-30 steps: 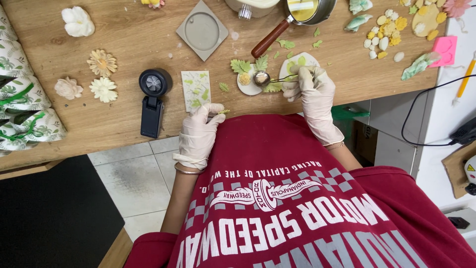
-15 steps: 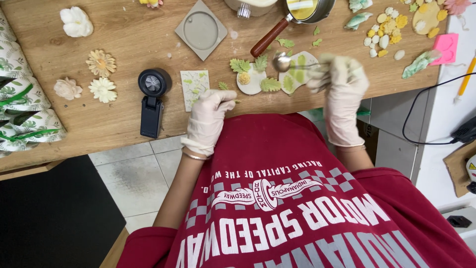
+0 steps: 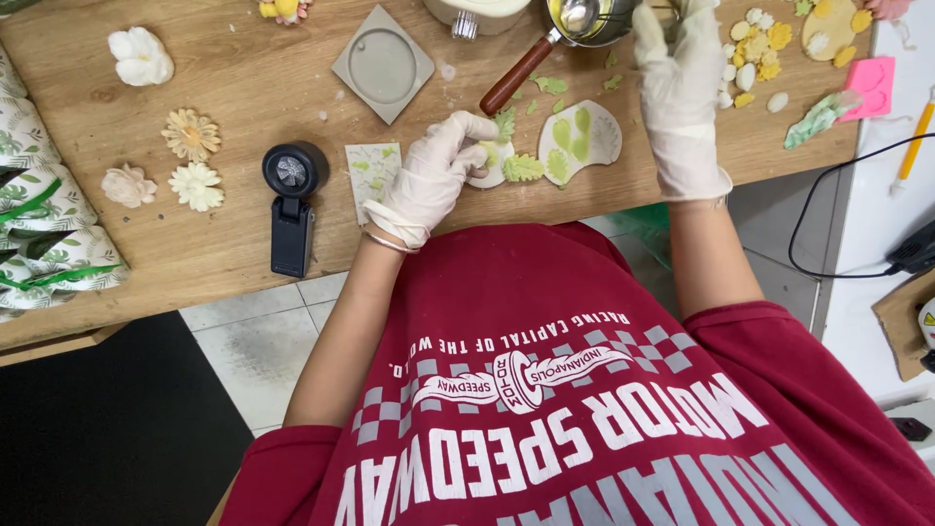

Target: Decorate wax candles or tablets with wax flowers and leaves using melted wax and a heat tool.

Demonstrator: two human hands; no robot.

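Observation:
Both hands wear white gloves. My left hand (image 3: 429, 180) rests on the wooden table (image 3: 224, 248), its fingertips on a small round white mould (image 3: 490, 166) with green leaf pieces. My right hand (image 3: 682, 97) is raised at the table's far edge and holds a metal spoon (image 3: 579, 15), whose bowl sits over a small metal pot with a brown handle (image 3: 516, 73). Between the hands lies a white leaf-shaped mould (image 3: 584, 136) with green filled cavities. A loose green leaf (image 3: 523, 168) lies beside it.
A small rectangular mould (image 3: 370, 168), a black device (image 3: 290, 205) and a grey square mould (image 3: 383, 63) lie left of my left hand. Moulded flowers (image 3: 192, 133) and patterned bags (image 3: 39, 224) sit far left. Yellow and white pieces (image 3: 760, 49) and a pink mould (image 3: 872, 83) lie right.
My right hand lifted the spoon from the leaf mould up to the pot. My left hand slid right from the rectangular mould to the small round mould.

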